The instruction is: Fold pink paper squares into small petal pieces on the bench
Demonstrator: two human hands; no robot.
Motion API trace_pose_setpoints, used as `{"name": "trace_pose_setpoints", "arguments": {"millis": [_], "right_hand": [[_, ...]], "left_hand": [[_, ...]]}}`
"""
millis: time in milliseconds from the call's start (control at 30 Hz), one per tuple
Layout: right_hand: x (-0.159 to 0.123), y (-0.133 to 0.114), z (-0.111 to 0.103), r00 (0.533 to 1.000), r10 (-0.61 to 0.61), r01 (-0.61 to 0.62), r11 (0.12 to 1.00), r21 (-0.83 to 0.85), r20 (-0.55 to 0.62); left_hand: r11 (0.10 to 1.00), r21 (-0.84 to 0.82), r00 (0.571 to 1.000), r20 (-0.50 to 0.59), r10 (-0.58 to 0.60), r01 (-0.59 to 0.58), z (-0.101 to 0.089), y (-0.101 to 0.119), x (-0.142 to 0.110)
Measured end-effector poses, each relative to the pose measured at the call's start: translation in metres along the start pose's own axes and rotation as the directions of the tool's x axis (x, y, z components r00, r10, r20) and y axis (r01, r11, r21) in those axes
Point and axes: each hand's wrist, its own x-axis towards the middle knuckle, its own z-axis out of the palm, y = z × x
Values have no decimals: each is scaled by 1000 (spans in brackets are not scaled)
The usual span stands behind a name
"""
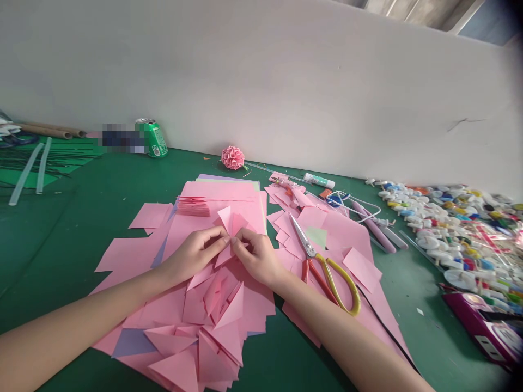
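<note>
Both my hands meet over a pile of pink paper. My left hand [204, 245] pinches the left side of a folded pink paper piece [237, 222]. From the other side, my right hand [258, 256] pinches the same piece, its fingertips touching those of the left. Pointed flaps stand up above the fingers; the lower part is partly hidden. Below the hands lie several folded pink papers [216, 343]. Behind them sits a neat stack of small pink squares [193, 206] on larger pink sheets [220, 190].
Scissors [310, 253] with yellow and red handles lie at right on pink scraps. A glue stick [319, 180], a pink paper ball [232, 157] and a green can [153, 139] stand or lie near the wall. Many small white and coloured plastic pieces [457, 228] cover the right side.
</note>
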Motion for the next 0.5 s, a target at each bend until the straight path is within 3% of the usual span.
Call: {"name": "trace_pose_setpoints", "arguments": {"millis": [500], "right_hand": [[0,1,-1,1000,-3,3,1000,19,-10]], "left_hand": [[995,-93,999,-27,-43,40,-1,1,0]]}}
